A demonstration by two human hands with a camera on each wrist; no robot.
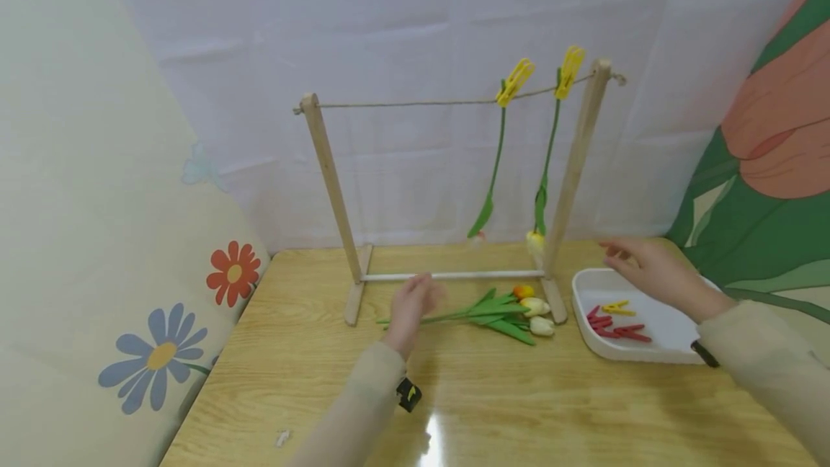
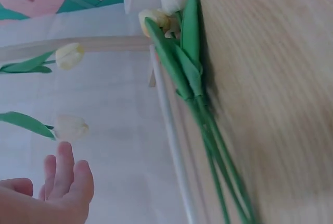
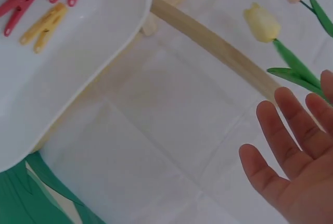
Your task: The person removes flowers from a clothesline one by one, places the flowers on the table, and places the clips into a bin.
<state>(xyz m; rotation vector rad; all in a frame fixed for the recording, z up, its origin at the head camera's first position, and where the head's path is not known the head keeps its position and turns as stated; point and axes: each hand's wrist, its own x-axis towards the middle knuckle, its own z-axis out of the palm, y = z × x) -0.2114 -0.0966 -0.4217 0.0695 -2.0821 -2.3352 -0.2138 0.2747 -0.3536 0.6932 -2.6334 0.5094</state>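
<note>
Two tulips hang head down from a cord, each stem held by a yellow clothespin; one clothespin (image 1: 515,83) is left of the other clothespin (image 1: 570,73). The hanging yellow tulip (image 3: 261,22) and pale pink tulip (image 2: 71,127) show in the wrist views. Several more tulips (image 1: 499,316) lie on the table, heads to the right. My left hand (image 1: 413,306) is over their stem ends, empty, its fingers relaxed in the left wrist view. My right hand (image 1: 638,269), empty with fingers loosely extended, is above the white tray (image 1: 586,334), which holds red clothespins (image 1: 632,333) and a yellow clothespin (image 1: 619,308).
A wooden frame carries the cord (image 1: 415,103) between a left post (image 1: 333,189) and a right post (image 1: 578,164). A white bar (image 1: 454,276) joins the feet low down. Behind it hangs a white cloth (image 1: 402,27). A small scrap (image 1: 282,438) lies at the table's front left.
</note>
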